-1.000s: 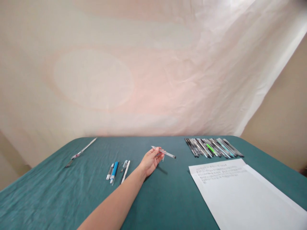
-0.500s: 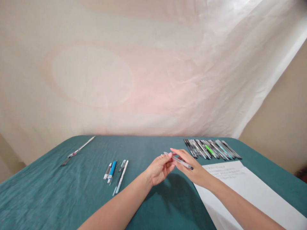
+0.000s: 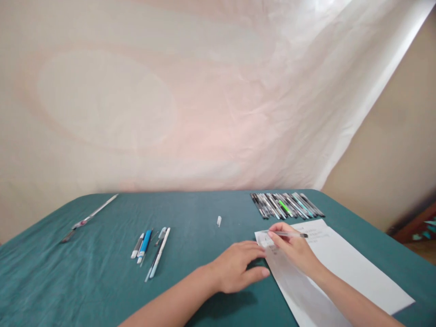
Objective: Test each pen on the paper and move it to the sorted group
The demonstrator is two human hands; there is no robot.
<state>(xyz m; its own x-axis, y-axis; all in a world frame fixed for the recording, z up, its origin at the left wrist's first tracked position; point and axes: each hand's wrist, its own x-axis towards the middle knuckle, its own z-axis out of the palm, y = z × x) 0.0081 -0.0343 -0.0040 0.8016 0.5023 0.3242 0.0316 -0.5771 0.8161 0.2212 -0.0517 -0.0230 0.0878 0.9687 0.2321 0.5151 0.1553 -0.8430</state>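
Note:
A clear-barrelled pen (image 3: 289,234) with a dark end is pinched in my right hand (image 3: 294,250), over the upper left part of the white paper (image 3: 361,272). Faint handwriting shows on the sheet near its top. My left hand (image 3: 238,267) is open, palm down, its fingertips by the paper's left edge; whether they touch it I cannot tell. Beyond my left hand, a small whitish pen cap (image 3: 219,221) lies alone on the green cloth.
A row of several pens (image 3: 286,205) lies at the back right. To the left are a blue pen (image 3: 145,246), a white pen (image 3: 160,252) and a few others. A long paintbrush (image 3: 90,218) rests at the far left. A pale hanging sheet (image 3: 204,100) stands behind the table.
My hands have parted. The right has carried the pen onto the paper, while the left has opened and lowered beside it. The cap now lies on the cloth; the view has shifted right.

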